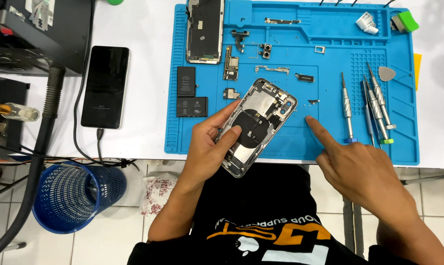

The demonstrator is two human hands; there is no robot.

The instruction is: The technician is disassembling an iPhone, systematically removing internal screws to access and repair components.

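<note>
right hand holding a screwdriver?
No: the right hand is empty, index finger pointing at the blue mat; the screwdrivers lie on it.

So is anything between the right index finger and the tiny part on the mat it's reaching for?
Nothing visible does. The right hand points its index fingertip at bare blue mat; the small dark part lies just beyond, unobstructed. The left hand holds the opened phone aside.

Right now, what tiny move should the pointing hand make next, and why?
Probably press the right hand fingertip down on the tiny screw on the blue mat and pick it up: the finger points right beside it, while the left hand holds the opened phone frame.
</note>
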